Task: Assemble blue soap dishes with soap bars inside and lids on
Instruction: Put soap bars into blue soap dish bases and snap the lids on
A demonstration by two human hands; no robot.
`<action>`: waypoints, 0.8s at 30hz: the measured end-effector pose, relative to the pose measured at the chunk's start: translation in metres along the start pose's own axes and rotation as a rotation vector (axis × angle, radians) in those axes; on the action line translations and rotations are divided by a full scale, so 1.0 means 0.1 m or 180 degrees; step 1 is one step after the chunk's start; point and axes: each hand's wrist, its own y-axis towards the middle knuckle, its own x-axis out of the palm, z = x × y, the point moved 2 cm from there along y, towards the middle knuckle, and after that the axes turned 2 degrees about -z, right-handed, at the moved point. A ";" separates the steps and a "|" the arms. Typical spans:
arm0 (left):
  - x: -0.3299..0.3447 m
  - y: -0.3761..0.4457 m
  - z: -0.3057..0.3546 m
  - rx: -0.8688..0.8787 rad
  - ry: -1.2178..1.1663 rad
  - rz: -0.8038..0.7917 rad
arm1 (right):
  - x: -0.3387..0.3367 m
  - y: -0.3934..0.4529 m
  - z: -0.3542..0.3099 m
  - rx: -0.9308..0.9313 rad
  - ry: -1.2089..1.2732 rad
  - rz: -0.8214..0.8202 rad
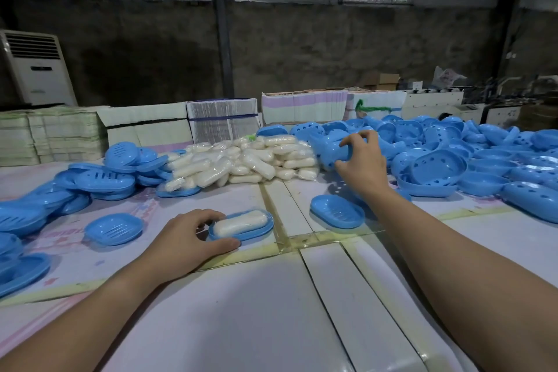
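Bare forearms reach over the bench (pixel 271 326). Left hand (pixel 187 238) pinches the rim of a soap dish (pixel 265 228) already holding a wrapped soap bar (pixel 240 223); no lid is on it. Right hand (pixel 360 164) has its fingers (pixel 347 142) curled around a perforated blue piece (pixel 329 151) at the edge of the heaped pile (pixel 453 154). Risk: pulling this piece may drag interlocked neighbours off the heap, perhaps onto the empty dish (pixel 337 211) just below.

My bench (pixel 241 326) is covered in taped white sheets. On it lie a pile of wrapped soap bars (pixel 241 160), heaps of blue lids (pixel 99 178) at left and blue dishes (pixel 453 160) at right.
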 end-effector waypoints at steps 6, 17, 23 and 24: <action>0.00 0.01 -0.01 -0.0022 0.0043 -0.0016 | 0.02 -0.09 -0.32 -0.0170 0.0869 -0.0029; -0.01 0.01 -0.02 0.0085 0.0026 0.0037 | 0.28 -0.62 -0.97 0.1051 0.3751 -0.2957; 0.00 0.02 -0.02 0.0075 -0.0111 -0.0029 | 0.34 -0.64 -0.88 -0.0142 0.1388 -0.2302; 0.01 0.02 -0.02 0.0060 -0.0139 -0.0055 | 0.35 -0.63 -0.87 -0.0304 0.1214 -0.2241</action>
